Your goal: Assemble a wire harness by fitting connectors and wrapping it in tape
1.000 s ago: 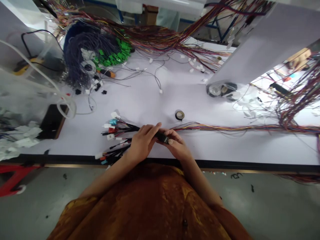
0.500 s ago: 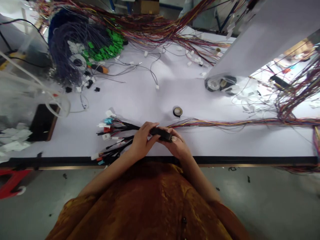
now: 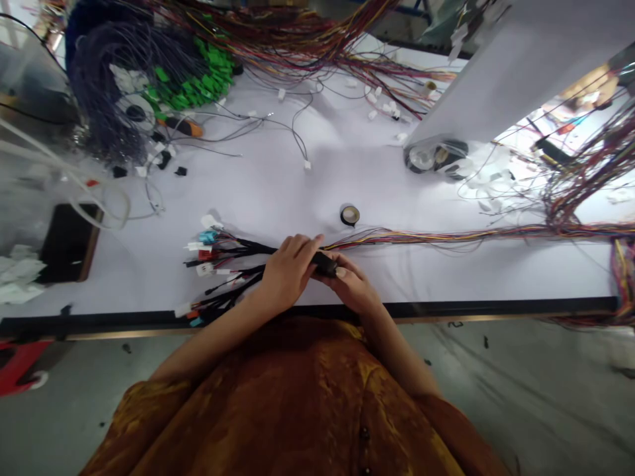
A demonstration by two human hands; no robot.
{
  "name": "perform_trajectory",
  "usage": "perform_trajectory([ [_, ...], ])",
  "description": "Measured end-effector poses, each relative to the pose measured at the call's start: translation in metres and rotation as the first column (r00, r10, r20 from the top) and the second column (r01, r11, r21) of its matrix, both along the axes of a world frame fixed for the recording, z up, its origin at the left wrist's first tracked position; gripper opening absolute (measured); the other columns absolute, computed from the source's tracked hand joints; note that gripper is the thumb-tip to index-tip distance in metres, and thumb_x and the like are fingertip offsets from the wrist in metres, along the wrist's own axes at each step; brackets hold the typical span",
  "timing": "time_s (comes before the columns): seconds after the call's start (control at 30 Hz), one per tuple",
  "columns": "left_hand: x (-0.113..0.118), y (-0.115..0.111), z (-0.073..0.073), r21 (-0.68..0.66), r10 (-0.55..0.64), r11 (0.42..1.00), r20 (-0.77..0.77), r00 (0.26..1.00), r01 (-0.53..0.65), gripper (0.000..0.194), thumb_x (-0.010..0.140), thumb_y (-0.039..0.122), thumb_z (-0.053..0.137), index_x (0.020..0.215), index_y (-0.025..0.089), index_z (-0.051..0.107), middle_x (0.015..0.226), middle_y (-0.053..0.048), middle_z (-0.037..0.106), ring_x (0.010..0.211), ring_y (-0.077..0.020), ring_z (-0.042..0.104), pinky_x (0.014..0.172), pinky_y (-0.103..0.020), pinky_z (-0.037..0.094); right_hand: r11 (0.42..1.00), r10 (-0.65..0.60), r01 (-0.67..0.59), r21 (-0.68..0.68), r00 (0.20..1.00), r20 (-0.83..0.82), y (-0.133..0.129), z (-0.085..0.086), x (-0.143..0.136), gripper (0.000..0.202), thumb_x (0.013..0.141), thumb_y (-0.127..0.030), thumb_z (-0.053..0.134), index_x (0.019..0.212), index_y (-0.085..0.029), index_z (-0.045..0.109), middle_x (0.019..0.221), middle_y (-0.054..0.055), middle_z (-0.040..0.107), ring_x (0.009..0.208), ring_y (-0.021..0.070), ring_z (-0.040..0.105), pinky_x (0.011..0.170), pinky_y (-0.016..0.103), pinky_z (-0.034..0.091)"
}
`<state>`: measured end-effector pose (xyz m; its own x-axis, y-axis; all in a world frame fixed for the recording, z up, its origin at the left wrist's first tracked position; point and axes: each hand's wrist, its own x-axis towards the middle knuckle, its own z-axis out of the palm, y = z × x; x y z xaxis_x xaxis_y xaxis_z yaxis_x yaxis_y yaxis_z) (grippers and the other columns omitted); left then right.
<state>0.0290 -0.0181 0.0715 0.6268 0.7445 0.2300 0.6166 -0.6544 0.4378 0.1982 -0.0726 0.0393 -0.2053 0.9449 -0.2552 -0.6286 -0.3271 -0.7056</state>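
Observation:
A black roll of tape point(image 3: 326, 264), seen edge-on, sits between my two hands at the wire harness. My right hand point(image 3: 358, 291) grips its right end, thumb on the near side. Curled over the roll's left part and the harness is my left hand point(image 3: 288, 274), its fingertips partly hidden. To the left, the wire harness point(image 3: 253, 247) fans into black-wrapped branches ending in white, blue and red connectors point(image 3: 205, 254). Bare coloured wires point(image 3: 421, 236) run from my hands to the right.
A smaller tape roll point(image 3: 350, 215) lies beyond my hands. A phone point(image 3: 69, 241) is at left, near a bundle of grey cables with green connectors point(image 3: 198, 86). A white post point(image 3: 476, 79) rises at right. The table's black edge point(image 3: 496, 309) runs close to my body.
My left hand has shifted over more of the black tape roll, its fingers now covering the left part. The whole view has moved slightly.

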Motion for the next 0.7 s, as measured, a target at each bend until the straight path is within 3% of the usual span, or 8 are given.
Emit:
perform_trajectory([
  [0.1,-0.002,0.002,-0.002,-0.078,0.024,0.997,0.128,0.991,-0.014,0.046,0.093,0.021,0.047,0.138,0.012,0.045,0.111,-0.014,0.058,0.103,-0.0261,0.054,0.090,-0.042,0.049,0.999,0.033,-0.033,0.004,0.999,-0.029,-0.002,0.000,0.004,0.036,0.076,-0.042,0.077,0.105,-0.023,0.068,0.122,0.005,0.059,0.114,0.0211,0.056,0.103,0.043,0.050],
  [0.23,-0.001,0.002,-0.007,-0.176,0.079,0.984,0.272,0.959,-0.031,0.044,0.090,0.021,0.053,0.133,0.013,0.047,0.108,-0.011,0.058,0.102,-0.0232,0.057,0.091,-0.039,0.050,0.999,0.011,-0.009,0.036,0.998,-0.067,-0.003,-0.001,0.005,0.029,0.075,-0.039,0.077,0.098,-0.023,0.067,0.121,0.004,0.061,0.114,0.0206,0.056,0.103,0.043,0.050],
  [0.37,0.003,0.000,-0.010,-0.201,0.058,0.979,0.202,0.978,-0.017,0.045,0.090,0.015,0.046,0.135,0.015,0.044,0.112,-0.011,0.059,0.102,-0.0230,0.058,0.088,-0.038,0.051,1.000,-0.001,0.002,0.008,0.997,-0.071,-0.004,-0.001,0.002,0.029,0.075,-0.041,0.077,0.093,-0.023,0.062,0.120,0.004,0.061,0.111,0.0208,0.058,0.103,0.048,0.049],
  [0.6,0.008,0.000,0.003,-0.031,-0.052,0.998,-0.061,0.997,0.050,0.050,0.092,0.014,0.044,0.141,0.014,0.044,0.113,-0.015,0.059,0.101,-0.0273,0.055,0.083,-0.041,0.052,1.000,-0.030,0.030,-0.004,0.999,-0.010,-0.003,-0.002,0.004,0.032,0.073,-0.044,0.079,0.090,-0.024,0.059,0.116,0.003,0.062,0.108,0.0192,0.059,0.104,0.047,0.048],
  [0.7,0.008,0.002,0.003,-0.028,-0.056,0.998,0.027,0.998,0.057,0.049,0.092,0.017,0.047,0.141,0.015,0.043,0.111,-0.014,0.058,0.101,-0.0266,0.055,0.086,-0.041,0.052,0.999,-0.044,0.044,0.024,0.999,-0.008,-0.003,-0.001,0.005,0.030,0.076,-0.043,0.077,0.092,-0.023,0.061,0.115,0.003,0.063,0.111,0.0194,0.058,0.105,0.045,0.047],
])
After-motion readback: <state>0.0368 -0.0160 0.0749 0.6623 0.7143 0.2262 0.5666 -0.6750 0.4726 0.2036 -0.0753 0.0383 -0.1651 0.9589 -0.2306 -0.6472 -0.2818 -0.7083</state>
